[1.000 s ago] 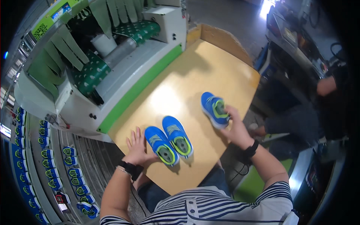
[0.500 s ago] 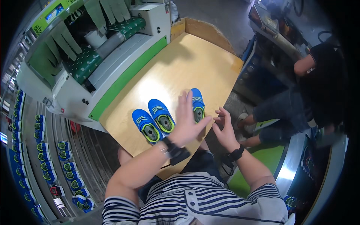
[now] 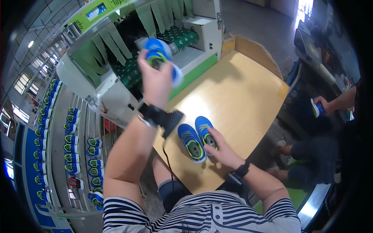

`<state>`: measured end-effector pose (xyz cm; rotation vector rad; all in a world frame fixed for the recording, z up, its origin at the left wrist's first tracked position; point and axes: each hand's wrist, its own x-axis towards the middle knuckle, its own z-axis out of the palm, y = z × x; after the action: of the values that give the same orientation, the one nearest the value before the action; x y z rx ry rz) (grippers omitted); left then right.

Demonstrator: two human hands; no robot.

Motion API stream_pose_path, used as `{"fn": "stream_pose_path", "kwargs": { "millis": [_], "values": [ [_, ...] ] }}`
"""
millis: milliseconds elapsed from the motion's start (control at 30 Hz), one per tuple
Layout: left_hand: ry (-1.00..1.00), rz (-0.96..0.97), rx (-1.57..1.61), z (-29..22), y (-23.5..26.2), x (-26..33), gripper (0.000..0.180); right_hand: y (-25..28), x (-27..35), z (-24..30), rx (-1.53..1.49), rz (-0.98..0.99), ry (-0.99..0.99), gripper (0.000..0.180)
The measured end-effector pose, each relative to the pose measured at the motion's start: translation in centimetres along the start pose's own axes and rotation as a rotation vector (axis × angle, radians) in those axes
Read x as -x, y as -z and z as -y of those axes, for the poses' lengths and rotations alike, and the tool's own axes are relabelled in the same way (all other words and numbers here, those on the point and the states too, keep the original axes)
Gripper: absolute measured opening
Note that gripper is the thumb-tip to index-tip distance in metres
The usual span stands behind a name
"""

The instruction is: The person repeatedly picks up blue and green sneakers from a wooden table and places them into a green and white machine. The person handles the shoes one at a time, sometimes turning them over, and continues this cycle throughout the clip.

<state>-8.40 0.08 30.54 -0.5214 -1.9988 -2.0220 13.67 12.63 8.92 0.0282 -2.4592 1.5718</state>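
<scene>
My left hand (image 3: 157, 83) is raised at the machine's opening, closed on a blue sneaker (image 3: 156, 46) with lime trim and a white sole. Motion blurs it, and I cannot tell whether a second shoe is behind it. Two matching sneakers stand side by side on the table, toes pointing away from me. Over the right sneaker (image 3: 203, 123) my right hand (image 3: 225, 152) is closed at its collar, the thumb by the opening. The left sneaker (image 3: 186, 132) is untouched, with a dark insert showing inside.
Ahead to the left stands a white and green machine (image 3: 105, 83) with hanging strips over a green patterned belt (image 3: 182, 37). The wooden table (image 3: 244, 89) has a cardboard guard (image 3: 256, 52) at its far end. Several sneakers line the racks (image 3: 83, 128) at left. A co-worker's hand (image 3: 324, 105) holds one at right.
My left hand has gone from the table up to the machine, carrying a sneaker. My right hand has moved from the table's edge onto the right sneaker. The view has shifted.
</scene>
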Motion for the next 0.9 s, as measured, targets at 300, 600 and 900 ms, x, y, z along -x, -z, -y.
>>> {"fn": "stream_pose_path", "kwargs": {
  "millis": [300,600,900],
  "values": [
    [0.094,-0.237,-0.525,8.9,12.3,-15.6,0.095,4.2,-5.0,4.2,-0.39,-0.091,-0.256,0.064],
    [0.111,0.476,-0.751,12.6,9.7,7.5,0.072,7.1,-38.1,14.5,-0.067,-0.403,0.534,0.043],
    [0.449,0.662,-0.41,16.4,8.0,17.0,0.051,7.6,-42.4,3.0,0.144,-0.178,0.364,0.061]
  ]
}}
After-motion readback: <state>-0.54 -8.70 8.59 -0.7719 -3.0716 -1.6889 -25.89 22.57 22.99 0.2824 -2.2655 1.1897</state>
